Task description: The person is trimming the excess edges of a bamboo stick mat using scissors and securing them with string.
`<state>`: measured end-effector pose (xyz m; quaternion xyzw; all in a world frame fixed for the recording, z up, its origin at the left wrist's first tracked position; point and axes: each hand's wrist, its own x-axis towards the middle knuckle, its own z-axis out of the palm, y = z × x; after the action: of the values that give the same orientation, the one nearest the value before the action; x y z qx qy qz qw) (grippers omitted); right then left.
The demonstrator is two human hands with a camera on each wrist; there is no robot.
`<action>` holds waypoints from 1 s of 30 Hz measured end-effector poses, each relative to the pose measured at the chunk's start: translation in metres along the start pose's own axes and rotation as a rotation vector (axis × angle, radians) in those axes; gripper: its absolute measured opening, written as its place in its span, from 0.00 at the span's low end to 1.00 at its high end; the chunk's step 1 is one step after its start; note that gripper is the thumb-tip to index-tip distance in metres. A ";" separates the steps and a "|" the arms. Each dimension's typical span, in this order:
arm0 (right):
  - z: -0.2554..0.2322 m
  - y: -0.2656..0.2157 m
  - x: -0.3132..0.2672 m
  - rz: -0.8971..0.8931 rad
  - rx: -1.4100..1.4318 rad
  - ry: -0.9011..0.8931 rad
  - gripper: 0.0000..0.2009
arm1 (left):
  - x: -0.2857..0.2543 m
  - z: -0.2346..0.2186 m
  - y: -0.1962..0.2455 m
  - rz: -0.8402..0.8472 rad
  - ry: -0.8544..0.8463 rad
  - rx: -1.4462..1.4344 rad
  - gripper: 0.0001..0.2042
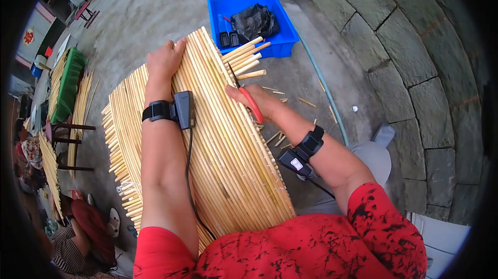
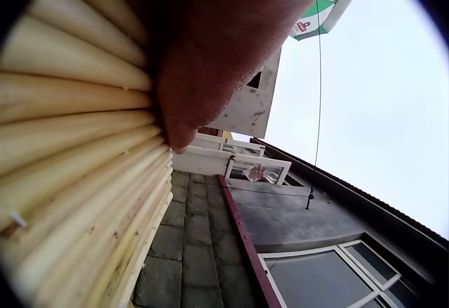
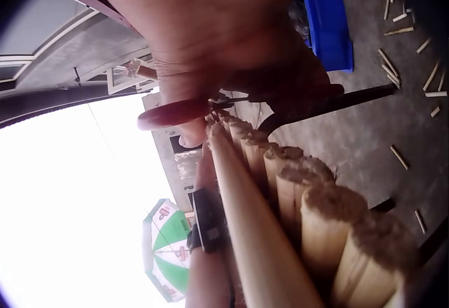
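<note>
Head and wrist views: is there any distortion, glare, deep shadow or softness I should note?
Head view: stone paving bows in strong wide-angle curvature, corners black, light soft and even; left wrist view: left hand darkly shadowed against bright sky; right wrist view: sky blown out to white, right hand darker toward its fingers, nearest cut stick ends slightly soft.

Grey concrete floor (image 1: pixel 150 14) spreads out at 11 o'clock in the head view; stone blocks (image 1: pixel 404 35) span 1 to 4. From the left wrist, a white-framed window (image 2: pixel 316 280) sits at 5 o'clock, bright pale sky (image 2: pixel 379 97) at 2.
</note>
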<state>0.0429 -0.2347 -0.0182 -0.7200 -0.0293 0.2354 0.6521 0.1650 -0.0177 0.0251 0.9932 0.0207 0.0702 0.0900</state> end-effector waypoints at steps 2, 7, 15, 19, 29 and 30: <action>0.001 0.000 -0.003 0.010 0.027 0.022 0.31 | 0.002 0.000 -0.001 0.011 0.005 0.007 0.31; 0.008 0.005 -0.006 0.016 0.156 0.099 0.28 | 0.002 -0.002 -0.001 0.038 0.028 -0.018 0.31; -0.003 -0.005 -0.010 0.056 -0.097 0.093 0.32 | 0.001 -0.005 0.000 0.055 0.035 0.003 0.30; -0.004 -0.014 -0.007 0.061 -0.160 0.057 0.34 | -0.002 -0.006 0.000 0.049 0.049 -0.007 0.29; 0.005 -0.007 -0.010 -0.014 -0.035 0.165 0.28 | -0.001 -0.006 0.000 0.055 0.073 -0.040 0.29; 0.006 -0.006 -0.012 -0.031 -0.003 0.184 0.29 | -0.001 -0.006 0.002 0.061 0.070 -0.044 0.29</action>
<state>0.0314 -0.2328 -0.0090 -0.7392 0.0194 0.1581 0.6544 0.1633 -0.0190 0.0312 0.9881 -0.0078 0.1082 0.1091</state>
